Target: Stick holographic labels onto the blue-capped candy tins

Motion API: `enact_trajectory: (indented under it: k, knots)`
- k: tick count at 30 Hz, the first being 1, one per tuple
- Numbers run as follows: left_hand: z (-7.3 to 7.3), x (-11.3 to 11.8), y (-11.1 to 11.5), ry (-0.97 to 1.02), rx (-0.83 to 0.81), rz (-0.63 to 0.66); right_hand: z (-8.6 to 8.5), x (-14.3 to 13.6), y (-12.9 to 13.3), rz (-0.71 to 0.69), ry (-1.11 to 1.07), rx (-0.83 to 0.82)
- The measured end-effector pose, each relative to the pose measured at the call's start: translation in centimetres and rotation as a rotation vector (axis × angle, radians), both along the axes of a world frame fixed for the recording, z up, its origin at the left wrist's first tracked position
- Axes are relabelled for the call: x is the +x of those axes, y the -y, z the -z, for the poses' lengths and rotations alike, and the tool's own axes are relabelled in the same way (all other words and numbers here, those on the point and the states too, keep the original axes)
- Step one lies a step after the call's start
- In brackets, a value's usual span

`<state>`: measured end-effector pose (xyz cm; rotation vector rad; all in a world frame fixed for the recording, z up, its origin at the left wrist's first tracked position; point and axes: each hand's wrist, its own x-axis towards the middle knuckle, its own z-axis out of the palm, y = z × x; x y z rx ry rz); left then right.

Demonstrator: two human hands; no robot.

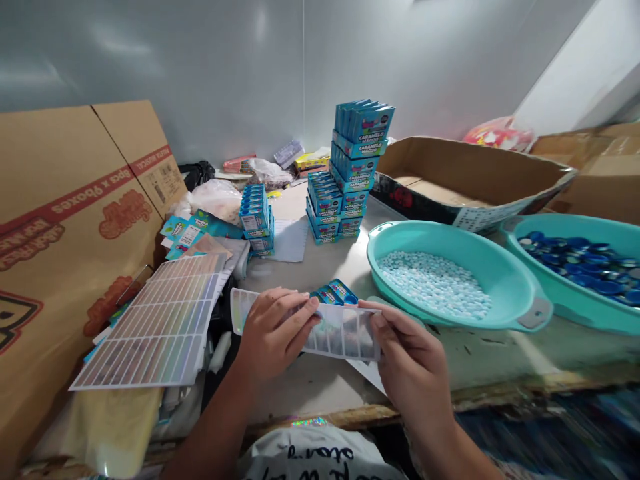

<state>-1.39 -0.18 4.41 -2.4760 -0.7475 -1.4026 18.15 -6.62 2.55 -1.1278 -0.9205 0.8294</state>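
Note:
A clear strip of rectangular labels [345, 331] stretches between my two hands above the table's front part. My left hand [277, 330] lies over its left part, fingers together on the strip. The strip's right end is pinched between thumb and fingers of my right hand [413, 357]. Just behind the strip lie several small blue packets [335, 292], partly hidden by it. A larger sheet of clear labels [160, 320] rests on a pile to the left of my left hand.
Stacked blue boxes [353, 180] stand behind, with a smaller stack [257, 220] to their left. At right are a teal basin [515, 283] of pale candies and another basin [580, 313] of blue round pieces. Cardboard boxes flank the table, one open [450, 157].

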Motion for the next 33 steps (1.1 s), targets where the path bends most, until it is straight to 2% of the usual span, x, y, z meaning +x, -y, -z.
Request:
enact_trajectory:
  k: [4,9,12,14,17,19,21,23,25,28,30,32,33]
  knots:
    - [0.4,0.0,0.3,-0.016,0.054,0.023,0.0,0.1,0.3,-0.008,0.006,-0.009]
    - [0.7,0.1,0.9,0.03,-0.016,0.029,0.2,0.1,0.5,0.017,0.041,0.029]
    - [0.8,0.2,1.2,0.06,0.019,0.025,0.0,0.0,0.6,0.02,0.027,0.039]
    - [0.8,0.2,1.5,0.055,0.045,0.071,-0.2,-0.1,0.3,0.031,-0.018,0.021]
    - [0.8,0.0,2.5,0.095,0.014,0.214,-0.5,-0.1,-0.8,0.098,-0.103,0.001]
    - [1.0,-0.3,3.3,0.191,-0.063,0.293,-0.8,0.2,-2.2,0.184,-0.13,0.017]
    - [1.4,-0.8,4.0,0.365,-0.171,0.317,-0.9,0.7,-4.1,0.291,-0.088,0.054]
    - [1.9,-1.4,4.3,0.584,-0.296,0.281,-0.9,1.4,-6.3,0.397,0.017,0.096]
    - [2.6,-2.2,4.3,0.78,-0.423,0.188,-0.6,1.9,-8.4,0.457,0.142,0.134]
    - [3.3,-3.2,4.0,0.939,-0.62,0.003,0.0,1.9,-10.0,0.459,0.367,0.203]
    - [3.6,-3.5,3.8,0.998,-0.737,-0.053,0.2,1.2,-9.4,0.454,0.549,0.272]
    - [3.8,-3.6,3.7,1.005,-0.855,-0.046,0.1,0.1,-7.7,0.336,0.692,0.345]
    - [3.9,-3.6,3.7,0.986,-0.916,-0.04,-0.1,-0.4,-6.7,0.196,0.74,0.373]
